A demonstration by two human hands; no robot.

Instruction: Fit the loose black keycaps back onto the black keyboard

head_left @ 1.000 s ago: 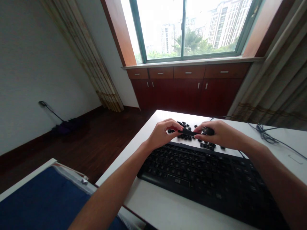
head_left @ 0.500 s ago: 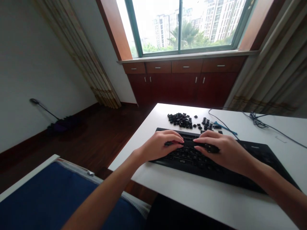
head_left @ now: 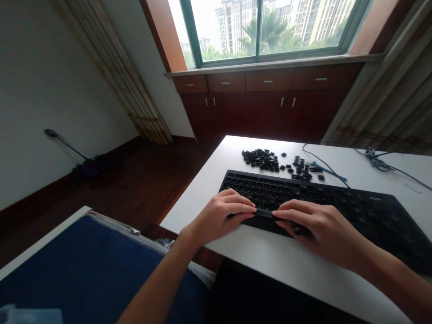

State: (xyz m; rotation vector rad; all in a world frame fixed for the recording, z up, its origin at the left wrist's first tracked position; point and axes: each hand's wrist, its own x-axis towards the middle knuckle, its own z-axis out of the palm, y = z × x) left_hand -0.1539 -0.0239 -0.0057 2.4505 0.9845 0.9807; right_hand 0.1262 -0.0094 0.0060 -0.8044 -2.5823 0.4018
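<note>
A black keyboard (head_left: 266, 184) with bare key sockets lies at a slant on the white table. Between my two hands is a long black space bar keycap (head_left: 263, 213), low over the keyboard's front row. My left hand (head_left: 226, 211) pinches its left end with thumb and fingers. At the other end, my right hand (head_left: 313, 220) grips it the same way. Something small and dark shows under my right palm, too shadowed to name. Whether the keycap touches the sockets I cannot tell.
Behind the keyboard lie a heap of loose black keycaps (head_left: 261, 159), a smaller group of keycaps (head_left: 303, 168), a blue tool (head_left: 327, 171) and a black cable (head_left: 378, 159). A blue padded surface (head_left: 101, 265) is at the lower left, beside the white table (head_left: 192, 209).
Both hands have brought the space bar keycap from over the middle of the keyboard toward me, to its front row. The view has tilted slightly down.
</note>
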